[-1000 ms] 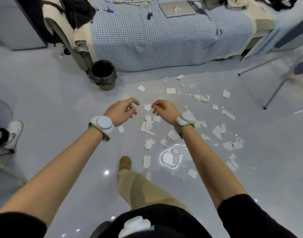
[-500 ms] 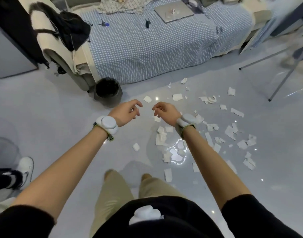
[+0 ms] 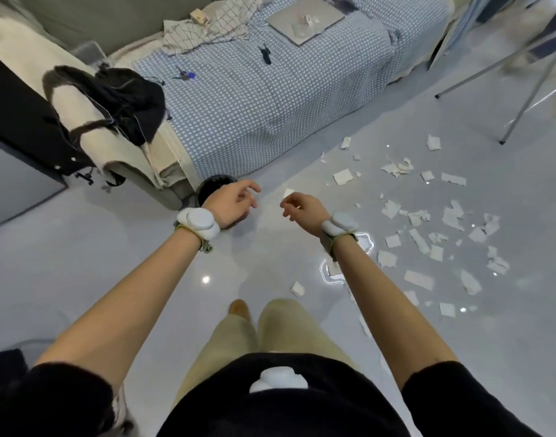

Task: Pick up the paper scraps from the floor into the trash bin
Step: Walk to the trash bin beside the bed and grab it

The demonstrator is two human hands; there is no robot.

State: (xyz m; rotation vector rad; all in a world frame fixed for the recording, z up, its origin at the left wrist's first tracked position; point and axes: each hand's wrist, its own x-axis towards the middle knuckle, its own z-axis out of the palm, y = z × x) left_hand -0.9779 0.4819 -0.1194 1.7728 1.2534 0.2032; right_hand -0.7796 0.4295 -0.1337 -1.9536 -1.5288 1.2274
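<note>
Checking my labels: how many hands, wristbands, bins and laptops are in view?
Hands: 2 (left hand, right hand)
Wristbands: 2 (left wristband, right wristband)
Bin: 1
Laptop: 1
Total: 6

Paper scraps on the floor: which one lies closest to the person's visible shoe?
The small scrap lying alone between the shoe and the right forearm; the others are scattered beyond that arm or nearer the bed.
</note>
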